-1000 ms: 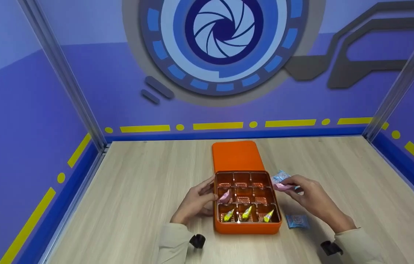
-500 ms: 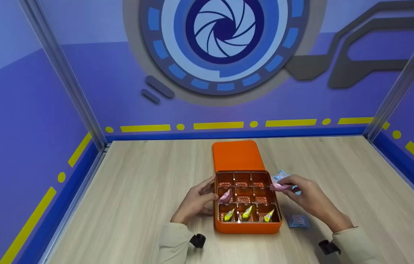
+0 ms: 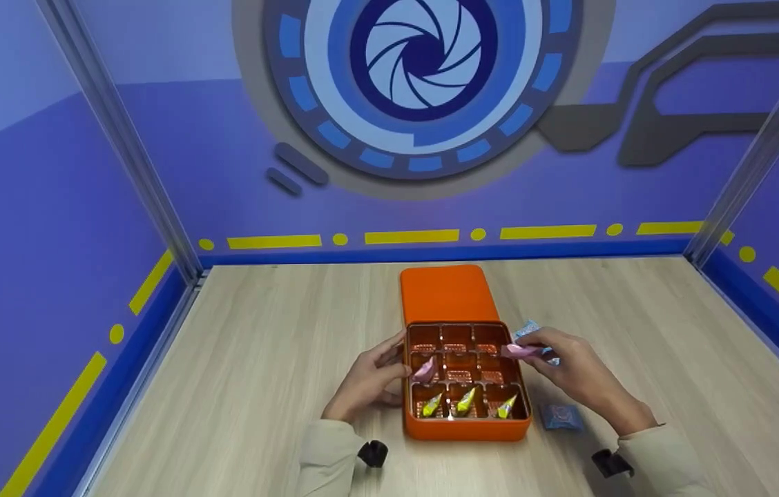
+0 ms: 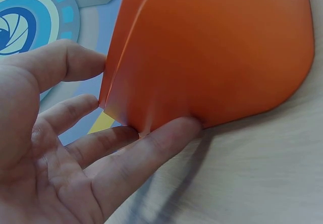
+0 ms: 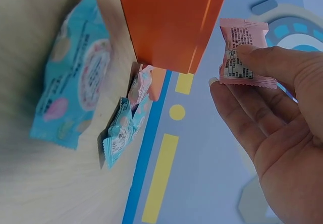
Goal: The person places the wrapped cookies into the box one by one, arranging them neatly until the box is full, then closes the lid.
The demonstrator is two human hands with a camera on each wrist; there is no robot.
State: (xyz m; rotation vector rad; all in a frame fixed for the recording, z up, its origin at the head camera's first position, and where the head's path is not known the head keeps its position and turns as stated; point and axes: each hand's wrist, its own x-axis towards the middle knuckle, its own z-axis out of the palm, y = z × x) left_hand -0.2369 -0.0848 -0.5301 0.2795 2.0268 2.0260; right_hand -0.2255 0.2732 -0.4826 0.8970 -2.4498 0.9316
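Note:
My right hand (image 3: 572, 359) pinches a pink wrapped candy (image 5: 246, 52) between thumb and fingers, over the right rim of an orange box (image 3: 465, 429). A clear divider with several compartments fills the box. Yellow wrapped candies (image 3: 465, 400) stand in its three front compartments, and another pink candy (image 3: 424, 371) lies in the left compartment of the middle row. My left hand (image 3: 369, 379) rests against the left side of the box, thumb at the rim. In the left wrist view its fingers (image 4: 166, 141) lie fairly straight along the orange outer wall.
The orange lid (image 3: 448, 293) lies behind the box. One blue wrapped candy (image 3: 561, 417) is on the table right of the box. Farther back are more blue candies (image 5: 121, 133) and a pink one (image 5: 140, 86), partly hidden by the right hand in the head view.
My right hand has moved slightly left, bringing the pink candy from beside the box to over its right rim. The left hand and box stay put.

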